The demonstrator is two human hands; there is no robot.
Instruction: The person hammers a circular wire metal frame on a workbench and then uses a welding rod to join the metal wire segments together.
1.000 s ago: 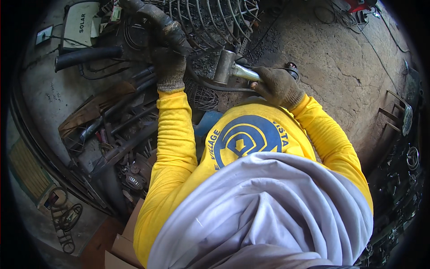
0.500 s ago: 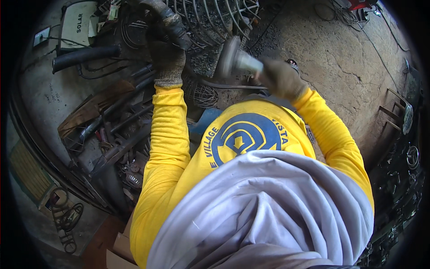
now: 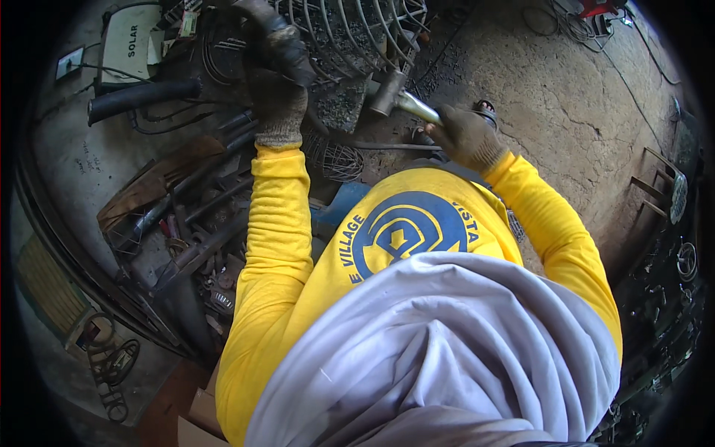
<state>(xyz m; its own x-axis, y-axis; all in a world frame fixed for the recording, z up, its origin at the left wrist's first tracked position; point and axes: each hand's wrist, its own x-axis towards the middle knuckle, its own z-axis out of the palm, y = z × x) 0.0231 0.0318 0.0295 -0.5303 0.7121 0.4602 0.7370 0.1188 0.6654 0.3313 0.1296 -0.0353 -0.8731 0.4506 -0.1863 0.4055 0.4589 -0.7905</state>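
Observation:
My right hand (image 3: pixel 469 139), in a brown work glove, is wrapped round the pale handle of a hammer (image 3: pixel 389 92). The hammer's grey metal head is close to the near edge of a frame of curved metal rods (image 3: pixel 339 33). At the upper left my left hand (image 3: pixel 274 93) wears a dark glove with a knitted cuff. Its fingers are closed beside the rod frame, by a dark, bulky shape; what they hold is too dark to make out. A bent metal rod (image 3: pixel 383 145) runs below the hammer, next to a small bundle of wire (image 3: pixel 341 162).
Metal bars and scraps (image 3: pixel 212 212) lie left of my left arm. A black tube (image 3: pixel 145 99) and a pale box (image 3: pixel 128 43) are at the upper left. Cables (image 3: pixel 577 33) cross the cracked floor at the upper right. Dark metal parts (image 3: pixel 663 298) line the right side.
The hammer, blurred earlier, now shows sharply, slightly lower and tilted toward the rod frame. My right hand has shifted slightly. My left hand has barely moved.

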